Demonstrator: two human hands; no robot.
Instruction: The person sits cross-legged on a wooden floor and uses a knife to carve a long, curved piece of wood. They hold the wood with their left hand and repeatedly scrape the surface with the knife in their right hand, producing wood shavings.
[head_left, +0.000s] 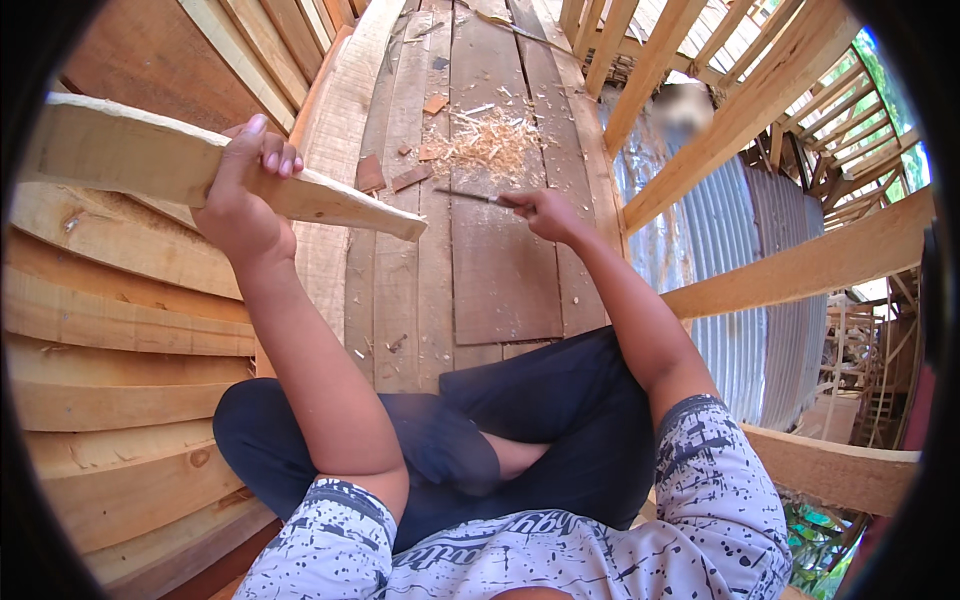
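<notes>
My left hand [243,190] is wrapped round a long pale wooden board [125,150], held up off the floor at the left. The board's rough, narrowed end points right, toward the middle of the view. In my right hand [543,213] is a knife [465,194] with a thin dark blade, its tip pointing left. The blade is apart from the board's end. Beyond the knife a heap of wood shavings [495,140] lies on the plank floor [412,290], with small reddish-brown wood offcuts [370,172] beside it.
A slatted wooden wall [130,405] rises close on my left. On the right are timber rails [800,270] with corrugated metal sheets [735,240] beyond them. My crossed legs [560,420] in dark trousers rest on the floor near me. A thin curved strip [520,30] lies at the far end.
</notes>
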